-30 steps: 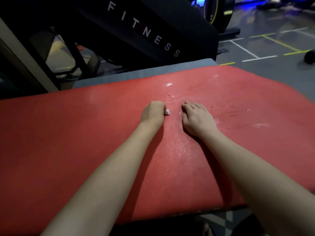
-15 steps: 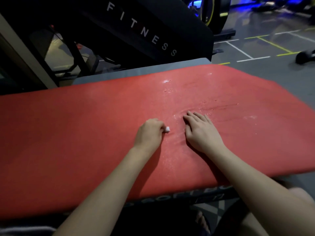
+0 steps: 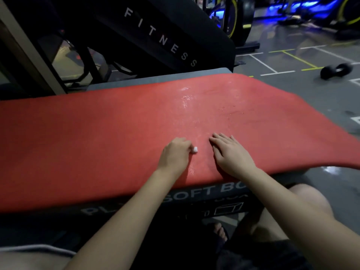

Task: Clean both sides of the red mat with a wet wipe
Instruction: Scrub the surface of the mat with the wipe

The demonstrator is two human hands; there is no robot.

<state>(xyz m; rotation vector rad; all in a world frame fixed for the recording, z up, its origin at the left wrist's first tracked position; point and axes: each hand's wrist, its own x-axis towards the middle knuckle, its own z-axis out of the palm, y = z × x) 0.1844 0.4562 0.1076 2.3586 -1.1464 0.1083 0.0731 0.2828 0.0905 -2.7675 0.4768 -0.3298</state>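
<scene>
Left hand (image 3: 174, 155) grips wet wipe (image 3: 195, 149) on red mat (image 3: 97, 137); right hand (image 3: 231, 155) lies flat

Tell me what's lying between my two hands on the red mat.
Head view: a white wet wipe tip pokes from the left hand toward the right hand; the rest is a bare, wet-looking strip of red mat.

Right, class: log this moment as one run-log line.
left hand: grips wet wipe on red mat | right hand: flat on mat | surface: wet sheen
</scene>
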